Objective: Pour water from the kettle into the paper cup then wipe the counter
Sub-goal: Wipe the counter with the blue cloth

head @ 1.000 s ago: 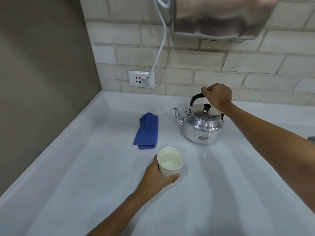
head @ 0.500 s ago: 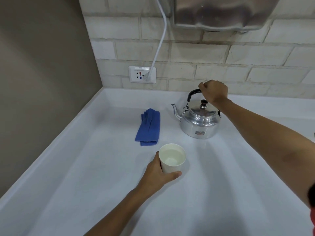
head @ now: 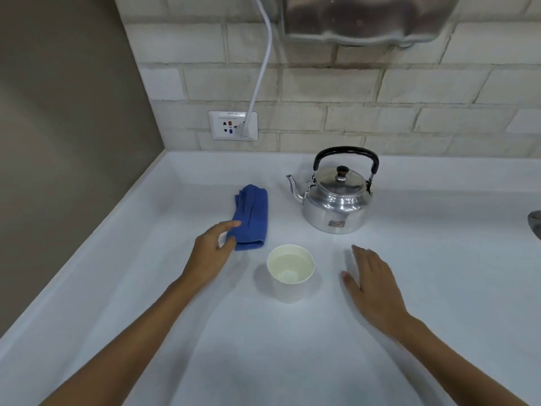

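Reaching toward the blue cloth (head: 252, 217), your left hand (head: 212, 253) has its fingers spread, and the fingertips (head: 234, 223) touch the cloth's near left edge, but nothing is gripped. Your right hand (head: 373, 285) is flat and loose, palm down over the white counter (head: 263, 361), holding nothing. The paper cup (head: 290, 271) stands upright between your two hands, apart from both, and you can see water inside it. The cloth lies folded just behind the cup and to its left. The shiny kettle (head: 335, 199) sits behind the cup and a bit to its right, lid on, black handle standing up, spout pointing toward the cloth. On the brick wall far behind the cup is a wall socket (head: 233, 125) with a white cord (head: 261, 65) plugged in.
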Demonstrator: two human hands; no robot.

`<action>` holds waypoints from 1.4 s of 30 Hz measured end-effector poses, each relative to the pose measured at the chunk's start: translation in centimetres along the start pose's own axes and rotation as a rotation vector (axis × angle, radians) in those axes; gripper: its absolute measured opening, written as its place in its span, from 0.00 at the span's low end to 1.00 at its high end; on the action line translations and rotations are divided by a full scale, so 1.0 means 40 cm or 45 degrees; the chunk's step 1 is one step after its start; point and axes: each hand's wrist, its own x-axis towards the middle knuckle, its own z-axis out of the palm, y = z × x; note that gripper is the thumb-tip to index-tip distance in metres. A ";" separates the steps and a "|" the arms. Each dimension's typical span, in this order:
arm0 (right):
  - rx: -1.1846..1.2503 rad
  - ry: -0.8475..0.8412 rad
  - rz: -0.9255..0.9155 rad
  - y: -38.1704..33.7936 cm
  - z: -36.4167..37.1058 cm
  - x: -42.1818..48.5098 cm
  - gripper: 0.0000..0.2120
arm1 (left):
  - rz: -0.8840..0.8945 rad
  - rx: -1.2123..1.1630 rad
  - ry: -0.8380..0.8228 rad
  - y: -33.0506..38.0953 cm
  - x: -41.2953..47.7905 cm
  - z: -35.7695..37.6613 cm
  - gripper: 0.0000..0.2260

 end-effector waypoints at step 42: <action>-0.226 -0.058 0.034 0.008 0.053 -0.007 0.28 | 0.310 0.878 -0.391 -0.070 0.036 0.156 0.22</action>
